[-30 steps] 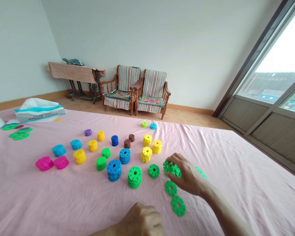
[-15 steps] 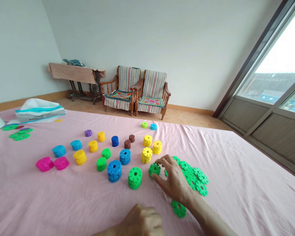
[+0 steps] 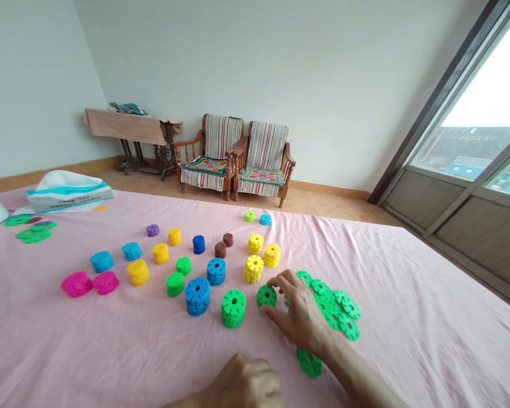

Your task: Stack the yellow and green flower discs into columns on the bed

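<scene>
My right hand (image 3: 300,314) curves over a short stack of green foam discs (image 3: 266,296), thumb and fingers on either side of it; I cannot tell whether it grips. A loose pile of green notched discs (image 3: 335,306) lies just right of this hand, and a single green disc (image 3: 309,363) sits below the palm. My left hand (image 3: 242,385) rests closed at the bottom edge, holding nothing visible. It is nearest a taller green stack (image 3: 233,309) and a blue stack (image 3: 197,296).
Several stacks of pink, yellow, blue, brown and green discs stand on a pink sheet (image 3: 110,340). Flat green discs (image 3: 34,235) and a white-and-teal packet (image 3: 70,194) lie far left. The sheet's edge (image 3: 454,266) runs along the right, beyond it a floor and window.
My right hand has moved left from the green discs to the short green stack. A loose pile of green discs now lies to its right. My left hand has barely moved.
</scene>
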A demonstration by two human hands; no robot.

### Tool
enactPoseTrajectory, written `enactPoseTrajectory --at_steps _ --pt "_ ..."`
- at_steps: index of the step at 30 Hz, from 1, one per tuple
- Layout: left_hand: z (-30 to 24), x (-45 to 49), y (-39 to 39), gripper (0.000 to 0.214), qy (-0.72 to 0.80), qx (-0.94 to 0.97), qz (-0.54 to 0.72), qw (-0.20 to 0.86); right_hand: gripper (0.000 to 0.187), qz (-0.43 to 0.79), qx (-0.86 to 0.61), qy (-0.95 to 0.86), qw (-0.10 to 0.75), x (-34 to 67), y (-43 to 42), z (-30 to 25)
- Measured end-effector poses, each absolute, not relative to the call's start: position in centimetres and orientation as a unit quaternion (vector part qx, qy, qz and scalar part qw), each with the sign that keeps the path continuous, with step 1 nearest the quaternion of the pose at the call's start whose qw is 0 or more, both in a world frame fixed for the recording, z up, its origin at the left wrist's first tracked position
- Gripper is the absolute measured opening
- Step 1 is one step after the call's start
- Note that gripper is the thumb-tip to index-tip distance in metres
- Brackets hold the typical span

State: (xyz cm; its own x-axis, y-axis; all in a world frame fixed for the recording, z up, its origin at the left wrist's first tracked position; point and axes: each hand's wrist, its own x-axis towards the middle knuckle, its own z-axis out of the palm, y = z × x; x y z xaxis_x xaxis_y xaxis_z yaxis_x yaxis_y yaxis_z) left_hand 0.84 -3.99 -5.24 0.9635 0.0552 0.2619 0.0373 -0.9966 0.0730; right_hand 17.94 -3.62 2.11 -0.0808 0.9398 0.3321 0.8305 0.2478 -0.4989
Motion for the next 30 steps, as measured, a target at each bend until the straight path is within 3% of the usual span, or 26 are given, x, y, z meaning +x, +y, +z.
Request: enactPoseTrajectory --at_steps 3,8,11,15,19,30 --pt "-5.3 0.8 -4.0 0.029 0.023 0.99 0.135 0.036 0.029 0.087 -0.601 -0.72 0.336 18.9 -3.3 2.5" --pt "-5.3 0.8 -3.9 0.029 0.021 0.989 0.141 0.041 0.016 0.041 -0.659 -0.639 0.394 23.2 -2.1 1.5" --pt "-5.3 0.8 -3.9 0.028 0.021 0.988 0.144 0.044 0.019 0.062 -0.667 -0.655 0.35 25.7 -2.1 0.6" --pt "-5.4 0.8 -3.9 0.029 0.023 0.988 0.146 0.049 0.039 0.134 -0.647 -0.704 0.26 27.0 -3.0 0.8" --pt "-5.4 0.8 -4.0 0.028 0.028 0.987 0.147 0.056 0.047 0.152 -0.642 -0.716 0.227 26.8 -3.3 1.3" --pt "-5.4 0.9 -4.0 0.029 0.035 0.986 0.146 0.072 0.018 0.146 -0.614 -0.742 0.228 25.5 -3.4 1.2"
